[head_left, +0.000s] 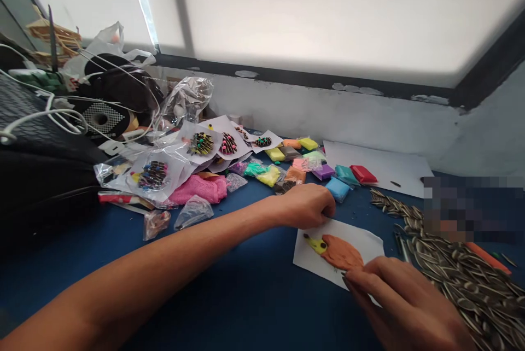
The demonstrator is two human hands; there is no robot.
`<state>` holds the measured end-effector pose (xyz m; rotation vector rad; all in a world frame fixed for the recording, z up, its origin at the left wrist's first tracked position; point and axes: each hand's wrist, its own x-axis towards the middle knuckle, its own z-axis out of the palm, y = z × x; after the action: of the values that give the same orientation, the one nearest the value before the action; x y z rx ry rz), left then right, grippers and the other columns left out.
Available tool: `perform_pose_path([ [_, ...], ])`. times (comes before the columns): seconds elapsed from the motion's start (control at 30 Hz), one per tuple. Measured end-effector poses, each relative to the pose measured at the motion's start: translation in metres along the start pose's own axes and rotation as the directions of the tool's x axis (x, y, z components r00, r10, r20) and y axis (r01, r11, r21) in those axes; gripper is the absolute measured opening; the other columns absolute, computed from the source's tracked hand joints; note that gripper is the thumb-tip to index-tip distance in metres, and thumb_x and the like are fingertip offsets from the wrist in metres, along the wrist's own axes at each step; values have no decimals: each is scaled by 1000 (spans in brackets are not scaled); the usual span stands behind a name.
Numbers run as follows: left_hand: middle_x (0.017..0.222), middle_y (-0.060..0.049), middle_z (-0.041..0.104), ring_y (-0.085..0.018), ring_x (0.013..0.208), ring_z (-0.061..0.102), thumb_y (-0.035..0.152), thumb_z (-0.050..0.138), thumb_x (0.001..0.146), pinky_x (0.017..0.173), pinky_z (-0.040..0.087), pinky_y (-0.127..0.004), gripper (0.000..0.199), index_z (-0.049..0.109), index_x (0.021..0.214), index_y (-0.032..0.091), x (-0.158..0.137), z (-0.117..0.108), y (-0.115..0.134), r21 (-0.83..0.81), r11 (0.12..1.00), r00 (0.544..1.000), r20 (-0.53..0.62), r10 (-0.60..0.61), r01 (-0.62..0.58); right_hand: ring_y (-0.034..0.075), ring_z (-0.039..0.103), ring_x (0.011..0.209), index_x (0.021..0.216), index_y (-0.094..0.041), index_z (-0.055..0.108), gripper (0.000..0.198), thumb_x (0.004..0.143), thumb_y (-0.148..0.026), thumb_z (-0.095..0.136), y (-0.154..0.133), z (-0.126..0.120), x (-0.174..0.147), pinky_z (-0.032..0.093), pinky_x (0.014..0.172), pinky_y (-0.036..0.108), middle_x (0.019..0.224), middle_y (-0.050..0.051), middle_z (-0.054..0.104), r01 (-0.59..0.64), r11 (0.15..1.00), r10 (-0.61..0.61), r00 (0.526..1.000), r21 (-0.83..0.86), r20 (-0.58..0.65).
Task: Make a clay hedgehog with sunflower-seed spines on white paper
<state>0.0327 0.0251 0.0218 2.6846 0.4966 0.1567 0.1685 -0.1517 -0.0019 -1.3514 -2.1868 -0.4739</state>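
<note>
A white paper card (369,236) carries a flat hedgehog shape, with an orange clay body (341,252) and a yellow clay snout (315,244) bearing dark dots. At the card's upper edge, my left hand (307,206) is closed with fingers curled under; whatever they grip is hidden. My right hand (404,299) pinches a small dark sunflower seed (345,279) at the lower edge of the orange body. Right of the card spreads a large pile of striped sunflower seeds (459,280), partly behind my right hand.
Several colored clay packets, including a red one (363,174) and a blue one (337,189), lie behind my left hand. Seed-covered hedgehog cards (202,143) stand left of them, near a pink cloth (200,189). A black bag (45,176) fills the left side. White paper (381,162) lies along the wall.
</note>
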Motion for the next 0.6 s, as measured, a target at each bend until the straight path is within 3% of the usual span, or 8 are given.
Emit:
perform_pose_path([
  [0.17, 99, -7, 69, -20, 92, 60, 13, 59, 79, 77, 45, -26, 17, 70, 92, 15, 1, 2, -2, 1, 1000, 1000, -13, 1, -1, 16, 60, 63, 85, -19, 70, 15, 89, -19, 56, 1, 4, -1, 48, 60, 29, 73, 5, 66, 71, 997, -70, 997, -41, 7],
  [0.6, 101, -7, 68, -22, 95, 60, 9, 57, 77, 75, 45, -28, 20, 69, 92, 15, 1, 1, 0, 22, 1000, 1000, 8, -4, 4, 15, 60, 62, 84, -18, 70, 21, 93, -17, 50, 2, 9, 3, 46, 60, 29, 73, 5, 66, 117, 991, -114, 993, -66, 38],
])
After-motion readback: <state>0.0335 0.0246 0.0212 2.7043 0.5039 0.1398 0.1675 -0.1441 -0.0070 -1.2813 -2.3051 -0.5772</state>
